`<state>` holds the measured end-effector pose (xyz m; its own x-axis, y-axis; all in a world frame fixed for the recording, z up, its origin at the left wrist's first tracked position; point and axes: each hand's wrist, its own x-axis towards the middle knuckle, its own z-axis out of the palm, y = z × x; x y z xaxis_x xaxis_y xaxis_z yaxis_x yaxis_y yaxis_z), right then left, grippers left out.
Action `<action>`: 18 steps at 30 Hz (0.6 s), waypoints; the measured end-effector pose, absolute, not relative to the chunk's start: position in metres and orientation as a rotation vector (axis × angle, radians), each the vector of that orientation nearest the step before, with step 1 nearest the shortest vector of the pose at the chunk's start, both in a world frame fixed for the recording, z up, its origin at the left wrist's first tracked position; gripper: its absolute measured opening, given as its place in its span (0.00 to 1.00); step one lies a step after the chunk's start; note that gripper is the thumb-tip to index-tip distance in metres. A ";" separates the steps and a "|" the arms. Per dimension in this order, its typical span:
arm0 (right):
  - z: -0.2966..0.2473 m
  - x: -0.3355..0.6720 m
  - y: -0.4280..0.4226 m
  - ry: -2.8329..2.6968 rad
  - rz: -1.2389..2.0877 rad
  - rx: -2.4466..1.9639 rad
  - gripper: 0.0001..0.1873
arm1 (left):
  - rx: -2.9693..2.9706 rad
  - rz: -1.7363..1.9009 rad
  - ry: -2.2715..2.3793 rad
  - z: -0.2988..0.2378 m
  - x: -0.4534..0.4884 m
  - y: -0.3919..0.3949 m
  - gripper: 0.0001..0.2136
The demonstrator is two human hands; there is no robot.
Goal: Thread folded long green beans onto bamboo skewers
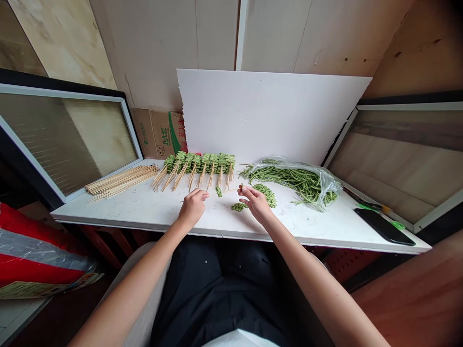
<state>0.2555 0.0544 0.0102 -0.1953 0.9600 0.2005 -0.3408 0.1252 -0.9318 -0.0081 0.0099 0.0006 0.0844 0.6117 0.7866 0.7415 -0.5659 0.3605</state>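
My left hand [193, 208] is closed around a thin bamboo skewer [230, 190], which points right towards my other hand. Short green bean pieces [219, 191] sit along the skewer between both hands, apparently threaded on it. Between thumb and fingertips, my right hand [254, 201] pinches a small piece of green bean [242, 185] at the skewer's right end. Just beyond that hand lies a heap of cut bean pieces [265, 193], and a smaller group of cut pieces [238, 206] rests on the white table [213, 219] beside it.
Finished bean skewers [198, 163] lie stacked in a row at the back. Bare skewers [121, 181] are bundled at the left. Long green beans [296, 179] spill from a clear plastic bag [327, 180]. A black phone [383, 225] and scissors [361, 198] lie at the right.
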 end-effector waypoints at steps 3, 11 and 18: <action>0.010 0.255 0.055 -1.142 1.380 -0.744 0.21 | -2.204 -1.512 -1.405 0.002 -0.008 0.010 0.13; 0.003 0.251 0.056 -1.142 1.198 -0.869 0.20 | -2.220 -1.508 -1.404 0.001 -0.004 0.008 0.13; 0.005 0.242 0.048 -1.082 1.166 -0.883 0.20 | -2.180 -1.492 -1.360 0.001 -0.003 0.005 0.14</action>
<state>0.2418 0.0481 0.0045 0.0476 0.9809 0.1888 -0.2614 0.1947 -0.9454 -0.0027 0.0048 0.0011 0.0831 0.5816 0.8093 0.7521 -0.5693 0.3319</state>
